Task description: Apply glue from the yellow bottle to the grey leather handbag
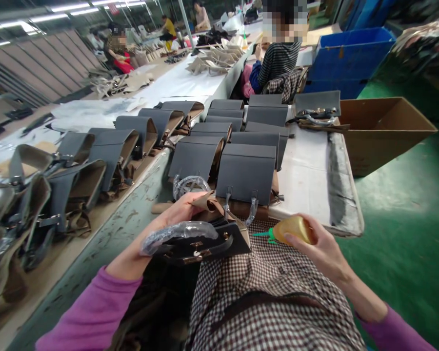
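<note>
My left hand (186, 208) grips a dark handbag (219, 243) by its tan inner edge, over my lap. The bag lies tilted, with gold-coloured clasp hardware and a handle (183, 231) wrapped in clear plastic. In my right hand (322, 243) is a glue bottle (292, 230), squeezable, filled with amber liquid. Its green nozzle (262, 234) points left at the bag's side edge, a small gap away from it. My left fingertips are partly hidden behind the bag's tan flap.
Several grey handbags (247, 170) stand in rows on the white-covered table ahead. More unfinished bags (113, 146) line the bench on the left. A cardboard box (384, 117) and blue bins (351, 58) stand at the right. A person in a striped top (283, 61) sits beyond the table.
</note>
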`<state>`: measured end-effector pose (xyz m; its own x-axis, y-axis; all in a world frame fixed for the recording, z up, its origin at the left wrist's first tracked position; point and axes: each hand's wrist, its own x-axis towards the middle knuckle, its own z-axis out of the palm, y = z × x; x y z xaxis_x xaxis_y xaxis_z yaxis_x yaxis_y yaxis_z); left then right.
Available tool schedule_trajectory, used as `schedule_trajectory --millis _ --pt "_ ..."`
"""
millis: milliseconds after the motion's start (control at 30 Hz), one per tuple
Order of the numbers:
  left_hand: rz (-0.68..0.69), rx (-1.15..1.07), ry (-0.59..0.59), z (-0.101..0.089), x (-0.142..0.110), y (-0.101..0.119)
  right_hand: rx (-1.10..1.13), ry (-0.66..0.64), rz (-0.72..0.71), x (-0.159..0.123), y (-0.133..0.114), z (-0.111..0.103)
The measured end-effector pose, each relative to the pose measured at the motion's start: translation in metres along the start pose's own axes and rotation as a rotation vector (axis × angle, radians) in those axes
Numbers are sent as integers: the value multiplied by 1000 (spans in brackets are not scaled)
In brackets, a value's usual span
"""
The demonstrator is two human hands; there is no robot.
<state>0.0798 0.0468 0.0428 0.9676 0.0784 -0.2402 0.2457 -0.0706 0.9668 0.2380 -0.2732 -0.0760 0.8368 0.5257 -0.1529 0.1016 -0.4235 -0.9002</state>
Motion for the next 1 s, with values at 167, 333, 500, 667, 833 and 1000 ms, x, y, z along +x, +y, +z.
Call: schedule_trajectory --millis 167,333,500,667,833,1000 --pt "-119 99 79 -8 1 -11 -82 -42 -99 16 0 21" --pt "-79 255 57 -15 -3 -22 -142 -58 -230 25 2 35" --pt "-42 309 53 -13 -12 -27 -148 -104 -314 32 9 44" --pt "-3 317 22 -11 -21 -32 -163 -152 -310 37 6 45" --pt "12 360 -11 -6 -28 -35 -179 -231 -244 40 -5 37" --pt "19 370 -56 -3 -32 -36 -175 -262 -187 39 -5 33"
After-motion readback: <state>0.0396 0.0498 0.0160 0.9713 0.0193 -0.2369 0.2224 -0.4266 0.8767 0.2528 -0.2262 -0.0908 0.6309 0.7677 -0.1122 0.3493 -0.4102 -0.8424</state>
